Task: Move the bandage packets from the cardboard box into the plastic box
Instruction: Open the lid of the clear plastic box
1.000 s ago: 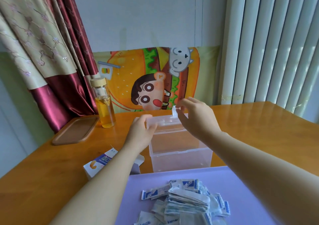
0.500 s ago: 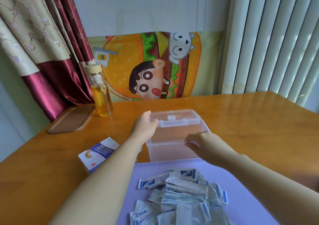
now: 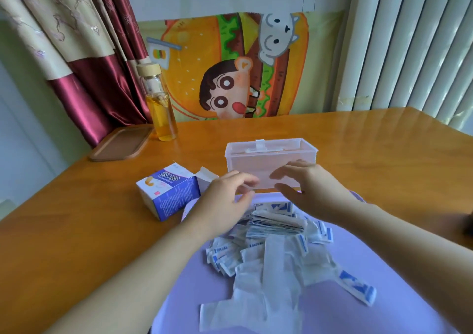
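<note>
A clear plastic box (image 3: 271,154) stands open on the wooden table, its lid folded back behind it. To its left lies the white and blue cardboard box (image 3: 167,190), on its side with the flap open. A heap of white and blue bandage packets (image 3: 276,244) lies on a lilac mat (image 3: 358,295) in front. My left hand (image 3: 225,198) and my right hand (image 3: 309,187) hover above the far end of the heap, just in front of the plastic box, fingers spread, nothing in them.
A glass bottle of amber liquid (image 3: 160,108) with a wooden cap stands at the back left beside a brown tray (image 3: 120,143). A cartoon cloth hangs on the wall behind the table. A dark object (image 3: 469,222) shows at the right edge.
Both hands have left the plastic box's lid and come back toward me, down over the packets. The lid now lies folded open behind the box. The camera has tilted down.
</note>
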Action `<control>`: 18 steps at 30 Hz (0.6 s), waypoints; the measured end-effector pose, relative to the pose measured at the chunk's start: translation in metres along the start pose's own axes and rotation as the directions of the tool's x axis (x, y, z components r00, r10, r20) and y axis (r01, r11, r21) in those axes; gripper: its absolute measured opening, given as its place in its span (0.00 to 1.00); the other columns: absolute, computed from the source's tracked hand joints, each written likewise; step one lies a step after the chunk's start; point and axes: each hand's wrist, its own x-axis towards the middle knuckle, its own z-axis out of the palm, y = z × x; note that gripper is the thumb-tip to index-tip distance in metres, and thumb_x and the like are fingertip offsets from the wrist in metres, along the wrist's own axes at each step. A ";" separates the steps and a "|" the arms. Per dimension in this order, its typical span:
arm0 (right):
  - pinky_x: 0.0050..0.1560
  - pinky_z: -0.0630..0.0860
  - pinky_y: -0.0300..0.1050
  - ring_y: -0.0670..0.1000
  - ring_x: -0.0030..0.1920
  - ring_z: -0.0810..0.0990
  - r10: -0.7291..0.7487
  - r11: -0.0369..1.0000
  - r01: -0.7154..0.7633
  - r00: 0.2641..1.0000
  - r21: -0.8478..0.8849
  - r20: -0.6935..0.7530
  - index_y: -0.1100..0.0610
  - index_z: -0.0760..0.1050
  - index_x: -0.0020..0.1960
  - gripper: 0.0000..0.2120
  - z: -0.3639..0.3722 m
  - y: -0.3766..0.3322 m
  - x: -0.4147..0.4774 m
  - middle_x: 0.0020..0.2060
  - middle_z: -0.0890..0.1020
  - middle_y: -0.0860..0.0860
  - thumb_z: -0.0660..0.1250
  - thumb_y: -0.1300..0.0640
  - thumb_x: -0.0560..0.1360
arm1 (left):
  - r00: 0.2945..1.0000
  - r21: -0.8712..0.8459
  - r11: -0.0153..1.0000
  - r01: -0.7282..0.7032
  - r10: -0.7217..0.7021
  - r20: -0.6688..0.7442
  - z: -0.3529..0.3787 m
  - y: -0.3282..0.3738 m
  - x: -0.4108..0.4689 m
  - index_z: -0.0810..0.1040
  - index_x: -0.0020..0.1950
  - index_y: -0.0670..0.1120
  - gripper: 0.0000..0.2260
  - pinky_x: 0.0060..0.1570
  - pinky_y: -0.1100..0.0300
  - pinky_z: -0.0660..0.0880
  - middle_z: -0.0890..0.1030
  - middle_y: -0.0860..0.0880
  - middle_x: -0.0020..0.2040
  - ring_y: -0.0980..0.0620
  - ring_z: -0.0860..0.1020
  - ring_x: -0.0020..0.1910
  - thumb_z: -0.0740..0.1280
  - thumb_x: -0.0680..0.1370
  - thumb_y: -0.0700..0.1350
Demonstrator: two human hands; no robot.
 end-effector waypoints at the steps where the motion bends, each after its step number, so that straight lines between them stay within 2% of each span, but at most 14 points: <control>1: 0.51 0.74 0.46 0.50 0.55 0.76 -0.007 1.000 0.007 0.999 0.001 0.054 0.51 0.78 0.57 0.11 0.000 -0.007 -0.007 0.52 0.81 0.46 0.65 0.52 0.76 | 0.999 0.041 0.999 -0.013 0.012 0.035 0.003 0.001 -0.009 0.78 0.58 0.50 0.10 0.48 0.79 0.65 0.76 0.60 0.50 0.65 0.74 0.50 0.64 0.78 0.43; 4: 0.49 0.70 0.39 0.47 0.56 0.75 0.094 0.995 -0.095 0.963 -0.009 0.252 0.49 0.75 0.62 0.16 0.001 -0.020 -0.023 0.55 0.79 0.43 0.65 0.47 0.76 | 0.991 0.070 0.997 -0.029 0.019 0.135 0.012 0.003 -0.027 0.78 0.59 0.50 0.10 0.50 0.77 0.65 0.76 0.57 0.53 0.61 0.74 0.52 0.65 0.77 0.44; 7: 0.49 0.73 0.40 0.48 0.51 0.77 0.206 0.972 -0.234 0.911 0.037 0.358 0.49 0.73 0.64 0.19 0.004 -0.022 -0.031 0.54 0.79 0.44 0.67 0.48 0.74 | 0.973 0.066 0.998 -0.019 0.004 0.230 0.019 0.002 -0.039 0.77 0.60 0.51 0.12 0.57 0.68 0.68 0.75 0.55 0.56 0.59 0.73 0.55 0.66 0.77 0.44; 9: 0.48 0.74 0.39 0.48 0.47 0.78 0.247 0.953 -0.294 0.894 0.072 0.373 0.51 0.74 0.64 0.20 0.004 -0.021 -0.033 0.50 0.79 0.44 0.68 0.50 0.73 | 0.968 0.091 0.996 0.000 -0.023 0.250 0.020 0.000 -0.045 0.76 0.61 0.52 0.13 0.60 0.66 0.67 0.73 0.56 0.60 0.60 0.72 0.57 0.65 0.77 0.45; 13: 0.40 0.72 0.30 0.46 0.43 0.78 0.277 0.942 -0.325 0.888 0.077 0.368 0.54 0.79 0.58 0.15 -0.001 -0.020 -0.034 0.48 0.83 0.48 0.70 0.52 0.73 | 0.970 0.118 0.993 0.008 -0.037 0.241 0.018 0.000 -0.052 0.76 0.61 0.52 0.12 0.58 0.74 0.65 0.68 0.59 0.62 0.61 0.70 0.60 0.65 0.78 0.46; 15: 0.39 0.73 0.34 0.48 0.42 0.80 0.293 0.938 -0.338 0.892 0.075 0.345 0.55 0.81 0.54 0.10 -0.006 -0.020 -0.033 0.47 0.84 0.49 0.69 0.54 0.74 | 0.971 0.123 0.992 0.008 -0.037 0.237 0.017 0.000 -0.053 0.76 0.60 0.53 0.11 0.56 0.76 0.64 0.66 0.61 0.61 0.62 0.69 0.60 0.65 0.78 0.46; 18: 0.37 0.74 0.42 0.52 0.40 0.80 0.293 0.949 -0.315 0.892 0.008 0.343 0.54 0.83 0.52 0.10 -0.011 -0.019 -0.032 0.43 0.84 0.50 0.65 0.58 0.75 | 0.966 0.155 0.988 0.009 -0.048 0.253 0.015 0.001 -0.055 0.76 0.60 0.54 0.11 0.59 0.70 0.66 0.66 0.60 0.63 0.62 0.68 0.60 0.64 0.78 0.46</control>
